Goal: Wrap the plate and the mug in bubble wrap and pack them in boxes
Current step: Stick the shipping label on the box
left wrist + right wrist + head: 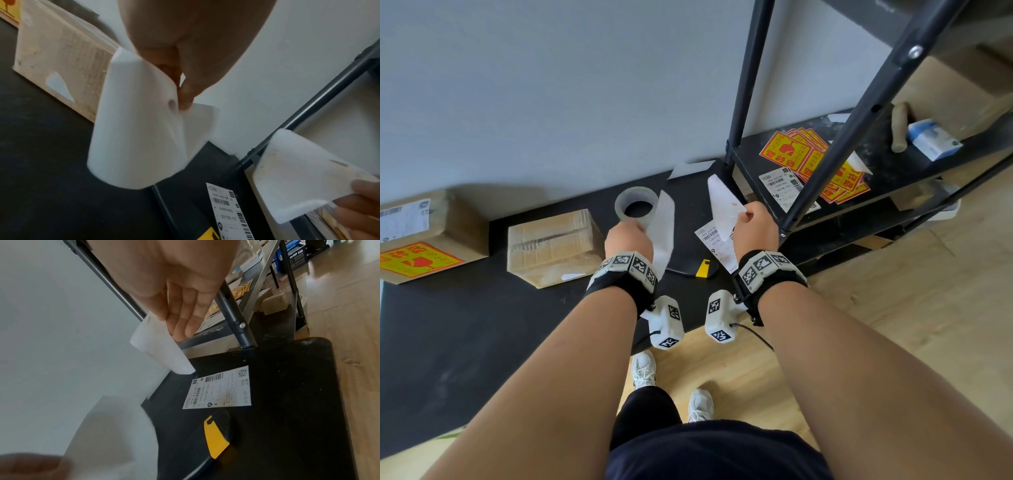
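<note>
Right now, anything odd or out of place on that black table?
Yes. Each hand holds a separate white sheet, left hand one, right hand the other, which looks like a label liner. More white scraps lie by the wall. A shipping label lies loose, askew, on the table.

Table top [465, 325]: matt black, lightly scuffed. Boxes [554, 246]: brown cardboard, taped seams glossy. Tape roll [637, 205]: clear plastic. Held sheets [664, 229]: smooth white paper. Shelf frame [856, 116]: dark painted metal. Floor [893, 308]: pale wood.
</note>
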{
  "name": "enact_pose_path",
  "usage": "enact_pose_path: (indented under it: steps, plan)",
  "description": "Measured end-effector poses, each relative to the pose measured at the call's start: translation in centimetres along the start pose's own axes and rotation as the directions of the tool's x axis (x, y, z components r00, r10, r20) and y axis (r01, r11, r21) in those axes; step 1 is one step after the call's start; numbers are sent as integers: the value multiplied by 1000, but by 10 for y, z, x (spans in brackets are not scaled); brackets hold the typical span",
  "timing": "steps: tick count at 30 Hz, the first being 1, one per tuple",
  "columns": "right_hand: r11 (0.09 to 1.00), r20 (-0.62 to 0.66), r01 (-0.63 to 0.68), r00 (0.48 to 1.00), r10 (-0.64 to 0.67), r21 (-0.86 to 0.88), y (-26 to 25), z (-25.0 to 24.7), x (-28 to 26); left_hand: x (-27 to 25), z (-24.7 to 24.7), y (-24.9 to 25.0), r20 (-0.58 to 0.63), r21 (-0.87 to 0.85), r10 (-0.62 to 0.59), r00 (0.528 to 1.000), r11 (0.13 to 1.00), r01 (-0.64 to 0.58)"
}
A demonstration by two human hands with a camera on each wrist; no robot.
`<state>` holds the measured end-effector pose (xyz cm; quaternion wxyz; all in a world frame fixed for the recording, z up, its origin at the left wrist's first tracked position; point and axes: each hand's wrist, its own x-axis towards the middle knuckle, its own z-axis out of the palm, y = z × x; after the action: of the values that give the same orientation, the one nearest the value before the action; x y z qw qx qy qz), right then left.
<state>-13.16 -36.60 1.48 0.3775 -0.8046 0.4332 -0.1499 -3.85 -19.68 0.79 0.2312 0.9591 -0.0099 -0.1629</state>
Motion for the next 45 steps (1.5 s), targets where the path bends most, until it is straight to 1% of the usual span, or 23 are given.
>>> enact_pose_path:
  steps: [3, 6, 10, 11, 13, 15, 17, 20, 23, 25, 28, 32, 35, 38, 39, 41, 43, 45]
  plan:
    - [1000, 18, 28, 999, -28, -10, 3, 4, 4, 4, 5, 13, 12, -82, 64, 998, 995, -62]
    - [998, 33, 51, 998, -50, -21, 3, 6, 8, 12, 8, 26, 40, -167, 76, 996, 984, -68]
    - [997, 66, 71, 995, -69, -30, 4, 6, 15, 23, 14, 34, 178, -135, 93, 980, 988, -69]
    - [997, 72, 76, 995, -74, -28, 5, 6, 17, 24, 16, 34, 187, -117, 95, 978, 990, -74]
    - [995, 86, 89, 993, -85, -37, 8, 7, 20, 24, 20, 36, 167, -99, 95, 981, 992, -79]
    - [994, 91, 101, 991, -96, -46, 9, 7, 21, 26, 20, 37, 135, -140, 113, 984, 986, -94]
    - [990, 98, 134, 987, -129, -47, 8, 7, 21, 25, 18, 43, 139, -203, 135, 981, 973, -105]
    - [974, 142, 217, 968, -207, -58, 4, 3, 18, 20, 14, 56, 146, -264, 138, 980, 960, -96]
    - [942, 228, 321, 928, -294, -95, 2, 3, 15, 20, 11, 64, 153, -322, 89, 984, 946, -36]
    - [925, 287, 364, 902, -322, -105, 2, 4, 13, 19, 9, 65, 154, -350, 63, 986, 937, -5]
    - [913, 326, 400, 877, -354, -86, 1, 3, 6, 15, 7, 60, 119, -375, 44, 992, 927, 4]
    - [894, 354, 440, 851, -388, -80, -2, -1, -4, 5, 3, 52, 97, -370, 64, 993, 929, -24]
    - [899, 385, 434, 840, -381, -57, -5, -3, -11, -4, -2, 48, 20, -335, 61, 998, 941, -50]
    - [904, 415, 427, 826, -382, -18, -11, -5, -20, -12, -10, 40, -101, -329, 53, 993, 941, -83]
    - [905, 409, 425, 829, -382, -15, -14, -6, -22, -13, -14, 36, -135, -342, 45, 990, 935, -89]
    - [916, 374, 400, 853, -364, -21, -19, -5, -26, -17, -23, 23, -169, -366, 37, 985, 926, -97]
    - [933, 301, 359, 894, -332, -36, -23, -3, -25, -19, -27, 13, -159, -362, 60, 985, 925, -115]
    - [954, 267, 301, 919, -289, -4, -30, 3, -27, -22, -33, 1, -156, -356, 78, 985, 925, -130]
